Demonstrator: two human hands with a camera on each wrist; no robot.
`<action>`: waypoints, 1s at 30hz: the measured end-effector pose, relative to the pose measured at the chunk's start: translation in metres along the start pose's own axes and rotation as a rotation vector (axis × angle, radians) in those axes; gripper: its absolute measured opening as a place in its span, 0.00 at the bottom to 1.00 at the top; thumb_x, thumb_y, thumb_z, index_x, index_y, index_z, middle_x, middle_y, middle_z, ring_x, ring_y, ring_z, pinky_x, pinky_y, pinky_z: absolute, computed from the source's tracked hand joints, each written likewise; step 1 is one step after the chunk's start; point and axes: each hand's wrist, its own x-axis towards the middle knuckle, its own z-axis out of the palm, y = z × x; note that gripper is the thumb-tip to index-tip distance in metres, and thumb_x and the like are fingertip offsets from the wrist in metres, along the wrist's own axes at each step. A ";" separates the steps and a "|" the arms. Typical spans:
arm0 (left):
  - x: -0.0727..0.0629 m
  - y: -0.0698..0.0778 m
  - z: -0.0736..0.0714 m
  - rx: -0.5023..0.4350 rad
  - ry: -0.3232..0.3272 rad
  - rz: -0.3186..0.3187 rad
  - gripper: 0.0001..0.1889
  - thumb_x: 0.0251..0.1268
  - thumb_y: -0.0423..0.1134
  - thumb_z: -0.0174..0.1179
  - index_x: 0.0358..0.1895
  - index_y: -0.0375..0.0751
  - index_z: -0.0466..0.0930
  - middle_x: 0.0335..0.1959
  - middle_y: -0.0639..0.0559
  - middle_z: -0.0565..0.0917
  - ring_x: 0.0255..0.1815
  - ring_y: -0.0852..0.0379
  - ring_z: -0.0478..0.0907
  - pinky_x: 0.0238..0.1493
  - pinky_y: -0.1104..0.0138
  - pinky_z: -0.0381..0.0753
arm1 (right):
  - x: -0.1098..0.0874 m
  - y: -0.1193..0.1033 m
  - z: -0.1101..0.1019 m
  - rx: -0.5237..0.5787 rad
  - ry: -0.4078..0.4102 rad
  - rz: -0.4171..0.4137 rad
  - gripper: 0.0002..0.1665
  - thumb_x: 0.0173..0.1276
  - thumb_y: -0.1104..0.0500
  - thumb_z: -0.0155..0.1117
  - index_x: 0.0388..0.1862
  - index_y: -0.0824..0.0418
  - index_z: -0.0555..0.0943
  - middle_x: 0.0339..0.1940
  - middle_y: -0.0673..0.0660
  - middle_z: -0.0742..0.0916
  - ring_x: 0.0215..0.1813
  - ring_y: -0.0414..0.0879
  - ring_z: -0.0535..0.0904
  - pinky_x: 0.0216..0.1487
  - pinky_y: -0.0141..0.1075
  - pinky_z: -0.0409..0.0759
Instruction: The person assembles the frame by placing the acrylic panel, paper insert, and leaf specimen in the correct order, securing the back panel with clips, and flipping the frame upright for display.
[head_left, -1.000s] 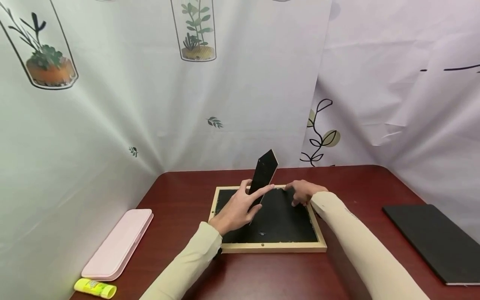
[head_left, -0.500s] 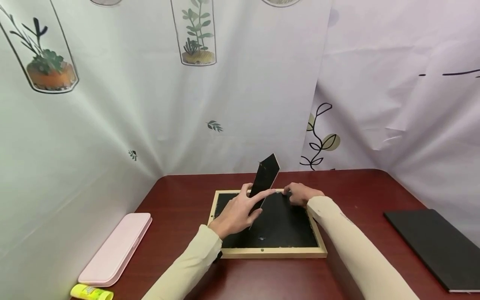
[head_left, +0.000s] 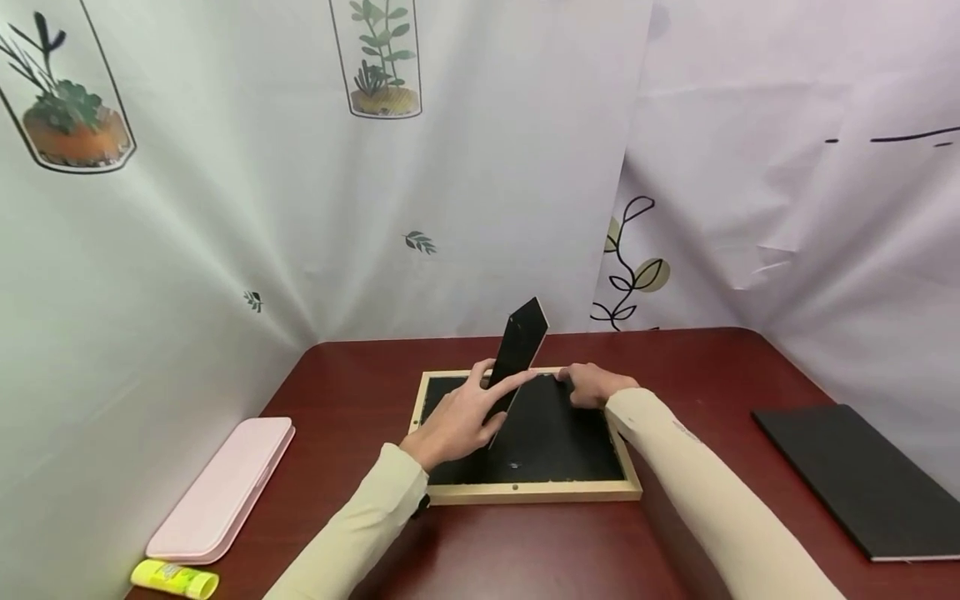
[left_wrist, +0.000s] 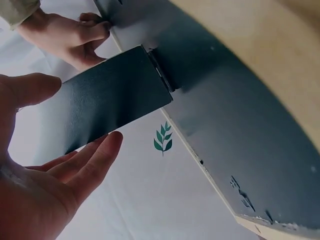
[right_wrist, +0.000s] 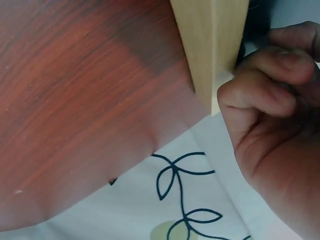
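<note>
A picture frame [head_left: 630, 487] with a light wooden rim lies face down on the table. Its black backing board [head_left: 562, 450] shows, and from it a hinged easel stand [head_left: 522, 333] tilts up. My left hand [head_left: 453, 425] grips this stand, thumb along one edge and fingertips [left_wrist: 112, 142] along the other in the left wrist view. My right hand [head_left: 592, 385] is at the far rim, near the right corner, with the index fingertip right at the inner edge. Its other fingers curl in toward the palm, as the right wrist view shows. What lies under that index fingertip is hidden.
A pink case [head_left: 225, 492] lies on the left side of the dark red table [head_left: 360, 383], with a yellow glue stick [head_left: 176, 577] in front of it. A flat black board [head_left: 862, 483] lies at the right. White printed cloth [head_left: 480, 167] hangs behind.
My right hand's thumb and lower fingers have drawn in closer under the index finger. The left hand keeps its grip on the stand. The head view has shifted slightly.
</note>
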 end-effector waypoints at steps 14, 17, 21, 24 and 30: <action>-0.054 -0.035 -0.044 0.111 -0.171 -0.200 0.13 0.68 0.36 0.61 0.52 0.50 0.87 0.54 0.47 0.85 0.44 0.54 0.84 0.30 0.65 0.76 | -0.037 0.058 -0.048 0.314 0.231 -0.048 0.21 0.72 0.67 0.48 0.59 0.70 0.81 0.30 0.60 0.84 0.15 0.39 0.65 0.23 0.34 0.68; -0.070 -0.044 -0.042 0.074 -0.225 -0.334 0.13 0.66 0.37 0.64 0.52 0.47 0.87 0.49 0.45 0.84 0.43 0.53 0.80 0.36 0.60 0.76 | -0.046 0.059 -0.047 0.350 0.291 -0.048 0.20 0.75 0.63 0.51 0.60 0.68 0.80 0.37 0.69 0.85 0.20 0.44 0.73 0.27 0.37 0.73; -0.081 -0.051 -0.036 -0.029 -0.281 -0.438 0.15 0.65 0.37 0.64 0.55 0.44 0.84 0.36 0.48 0.82 0.36 0.56 0.74 0.35 0.61 0.71 | -0.050 0.046 -0.036 0.355 0.293 -0.147 0.20 0.75 0.61 0.56 0.63 0.66 0.78 0.32 0.67 0.84 0.27 0.49 0.79 0.28 0.38 0.76; -0.082 -0.055 -0.031 -0.106 -0.283 -0.459 0.16 0.66 0.37 0.64 0.57 0.44 0.83 0.31 0.51 0.80 0.30 0.57 0.71 0.33 0.64 0.69 | -0.049 0.035 -0.028 0.295 0.314 -0.216 0.20 0.72 0.62 0.60 0.62 0.66 0.79 0.33 0.60 0.85 0.30 0.47 0.79 0.30 0.37 0.76; -0.078 -0.058 -0.029 -0.157 -0.283 -0.485 0.17 0.67 0.38 0.65 0.57 0.42 0.82 0.38 0.47 0.85 0.32 0.57 0.73 0.36 0.62 0.72 | -0.043 0.009 -0.015 0.105 0.295 -0.311 0.23 0.66 0.65 0.68 0.60 0.63 0.81 0.43 0.60 0.83 0.34 0.43 0.76 0.39 0.38 0.76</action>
